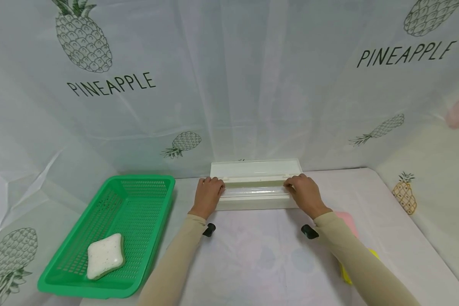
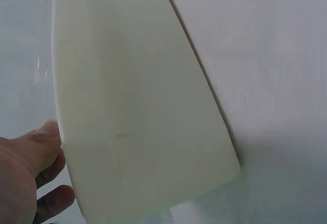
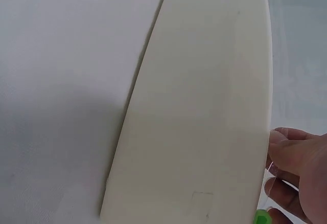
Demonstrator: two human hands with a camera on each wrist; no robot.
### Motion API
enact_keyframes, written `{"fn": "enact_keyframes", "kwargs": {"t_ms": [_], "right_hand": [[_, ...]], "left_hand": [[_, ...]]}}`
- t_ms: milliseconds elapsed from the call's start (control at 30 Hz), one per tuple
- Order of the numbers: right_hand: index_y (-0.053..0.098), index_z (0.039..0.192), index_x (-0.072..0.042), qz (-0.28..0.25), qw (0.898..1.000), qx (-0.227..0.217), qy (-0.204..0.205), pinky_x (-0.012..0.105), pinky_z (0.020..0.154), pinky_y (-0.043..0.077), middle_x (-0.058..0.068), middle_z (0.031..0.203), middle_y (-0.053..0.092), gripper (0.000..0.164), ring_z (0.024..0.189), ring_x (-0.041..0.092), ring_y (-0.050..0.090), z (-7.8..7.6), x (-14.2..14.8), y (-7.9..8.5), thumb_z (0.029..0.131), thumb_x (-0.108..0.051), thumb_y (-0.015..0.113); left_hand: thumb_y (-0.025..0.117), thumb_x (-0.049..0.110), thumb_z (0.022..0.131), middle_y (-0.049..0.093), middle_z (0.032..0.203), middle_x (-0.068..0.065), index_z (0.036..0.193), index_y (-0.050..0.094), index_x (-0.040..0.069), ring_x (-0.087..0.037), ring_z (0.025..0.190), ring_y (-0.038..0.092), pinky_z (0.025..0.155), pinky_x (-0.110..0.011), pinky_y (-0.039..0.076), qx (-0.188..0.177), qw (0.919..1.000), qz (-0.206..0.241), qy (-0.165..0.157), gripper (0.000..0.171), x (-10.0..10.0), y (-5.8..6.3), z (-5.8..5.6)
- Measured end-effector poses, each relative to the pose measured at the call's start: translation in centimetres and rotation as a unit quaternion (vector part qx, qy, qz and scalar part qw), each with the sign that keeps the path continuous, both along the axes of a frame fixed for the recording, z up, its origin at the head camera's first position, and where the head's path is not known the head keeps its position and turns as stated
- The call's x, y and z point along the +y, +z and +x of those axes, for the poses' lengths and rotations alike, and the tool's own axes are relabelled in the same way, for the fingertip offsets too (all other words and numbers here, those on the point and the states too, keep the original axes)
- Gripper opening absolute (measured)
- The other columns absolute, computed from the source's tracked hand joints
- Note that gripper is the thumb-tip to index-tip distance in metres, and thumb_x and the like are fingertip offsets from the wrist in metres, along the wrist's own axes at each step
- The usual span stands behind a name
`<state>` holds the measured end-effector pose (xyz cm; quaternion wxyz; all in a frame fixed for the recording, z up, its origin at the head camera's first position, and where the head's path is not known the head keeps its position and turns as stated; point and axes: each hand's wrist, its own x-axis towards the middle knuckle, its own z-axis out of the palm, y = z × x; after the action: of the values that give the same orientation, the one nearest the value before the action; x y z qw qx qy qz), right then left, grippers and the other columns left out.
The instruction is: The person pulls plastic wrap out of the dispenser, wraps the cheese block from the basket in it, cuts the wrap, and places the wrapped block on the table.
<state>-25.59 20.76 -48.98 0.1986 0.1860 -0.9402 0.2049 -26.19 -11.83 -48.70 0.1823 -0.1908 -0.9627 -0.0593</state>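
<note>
A long white cling film dispenser box [image 1: 256, 203] stands at the back of the table, its lid [image 1: 256, 168] raised. A roll of clear cling film [image 1: 254, 191] lies inside. My left hand [image 1: 208, 194] is at the left end of the box, pinching the film with thumb and fingers. At the right end my right hand [image 1: 305, 194] pinches the film too; a clear sheet shows by its fingers in the right wrist view. In both wrist views, the box's front hides part of the fingertips. A small green piece [image 3: 263, 217] shows below the right fingers.
To the left stands a green plastic basket [image 1: 137, 216] holding a white, bread-slice-shaped piece [image 1: 105, 255]. Beside and under my right forearm, a pink item [image 1: 348, 221] and a yellow item [image 1: 345, 274] are partly hidden. A pineapple-printed curtain [image 1: 237, 85] hangs behind the table.
</note>
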Motion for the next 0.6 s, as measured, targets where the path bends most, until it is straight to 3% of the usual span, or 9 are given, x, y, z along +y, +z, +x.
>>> {"fn": "enact_keyframes", "kwargs": {"t_ms": [233, 367, 600], "right_hand": [[0.070, 0.085, -0.009, 0.004, 1.000, 0.022, 0.009, 0.036, 0.061, 0.046, 0.003, 0.081, 0.067, 0.010, 0.071, 0.022, 0.055, 0.1, 0.1, 0.1, 0.076, -0.005, 0.074], [0.070, 0.085, -0.010, 0.019, 0.999, 0.034, 0.011, 0.036, 0.062, 0.045, 0.002, 0.082, 0.067, 0.009, 0.073, 0.022, 0.055, -0.2, 0.4, -0.2, 0.077, -0.007, 0.073], [0.070, 0.089, -0.009, 0.019, 0.999, 0.041, 0.019, 0.038, 0.063, 0.047, 0.004, 0.082, 0.067, 0.014, 0.074, 0.024, 0.057, -0.5, 0.8, -0.6, 0.076, -0.003, 0.073]], "left_hand": [[0.066, 0.021, 0.086, 0.064, 0.087, 0.000, 0.091, 0.068, 0.017, -0.022, 0.086, 0.054, 0.083, -0.040, 0.038, 0.019, 0.9997, -0.005, -0.016, 0.007, -0.9, 0.3, 0.1], [0.064, 0.021, 0.088, 0.064, 0.090, -0.001, 0.094, 0.069, 0.017, -0.023, 0.090, 0.055, 0.084, -0.040, 0.038, 0.018, 0.9995, -0.023, -0.007, 0.009, -1.4, 0.3, 0.1], [0.066, 0.023, 0.087, 0.063, 0.088, 0.000, 0.090, 0.071, 0.018, -0.023, 0.087, 0.055, 0.083, -0.040, 0.038, 0.019, 0.9998, 0.003, 0.002, 0.008, -2.0, 0.3, 0.0]]}}
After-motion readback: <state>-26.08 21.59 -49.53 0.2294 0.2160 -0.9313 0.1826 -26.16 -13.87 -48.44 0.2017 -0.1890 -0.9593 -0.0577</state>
